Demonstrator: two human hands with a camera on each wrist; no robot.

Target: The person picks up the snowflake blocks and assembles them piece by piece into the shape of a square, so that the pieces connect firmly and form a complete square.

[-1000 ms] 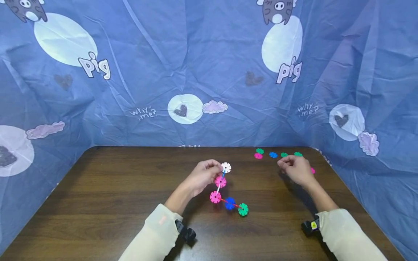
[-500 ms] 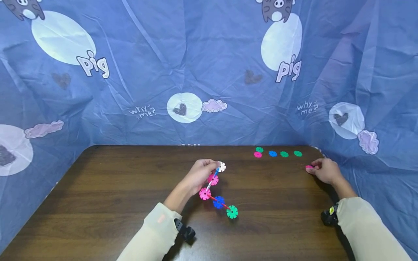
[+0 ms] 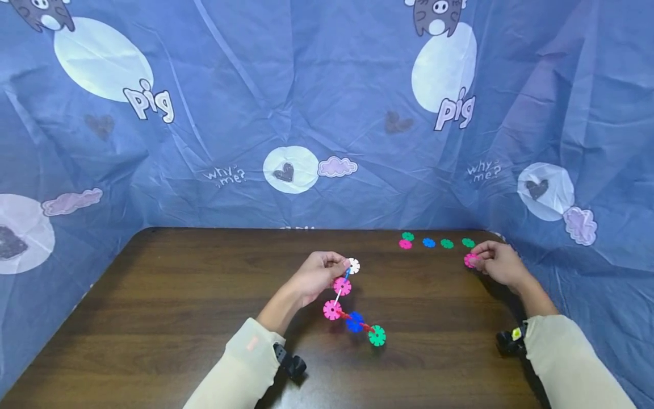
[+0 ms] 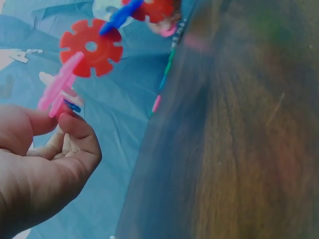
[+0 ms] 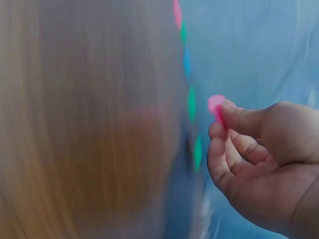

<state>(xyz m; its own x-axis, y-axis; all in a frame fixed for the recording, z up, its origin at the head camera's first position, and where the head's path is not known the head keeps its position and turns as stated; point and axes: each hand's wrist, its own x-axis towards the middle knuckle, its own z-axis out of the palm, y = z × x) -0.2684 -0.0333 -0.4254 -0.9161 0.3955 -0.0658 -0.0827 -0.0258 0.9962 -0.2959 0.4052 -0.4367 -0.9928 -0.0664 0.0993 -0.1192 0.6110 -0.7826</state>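
Note:
In the head view my left hand [image 3: 318, 276] pinches the upper part of a chain of notched snowflake discs above the table. A white disc [image 3: 353, 266] sits at the top, with pink discs [image 3: 332, 310] below it. The chain bends right through a blue disc [image 3: 355, 322] to a green disc [image 3: 377, 336]; other discs between them stand edge-on. My left fingertips and a red disc [image 4: 91, 48] show in the left wrist view. At the table's right, my right hand [image 3: 499, 263] holds a pink snowflake disc [image 3: 471, 261] between thumb and fingers, off the table.
Loose discs lie along the far right edge of the wooden table [image 3: 179, 318]: a green one [image 3: 407, 236] beside a pink one [image 3: 405, 244], a blue one [image 3: 428, 242] and two more green ones [image 3: 447, 243]. A blue patterned cloth [image 3: 230, 113] hangs behind.
My right hand moved right across the table, took hold of the pink disc there, and has lifted it slightly leftward. The left hand stays nearly in place; its chain swung left, then back right.

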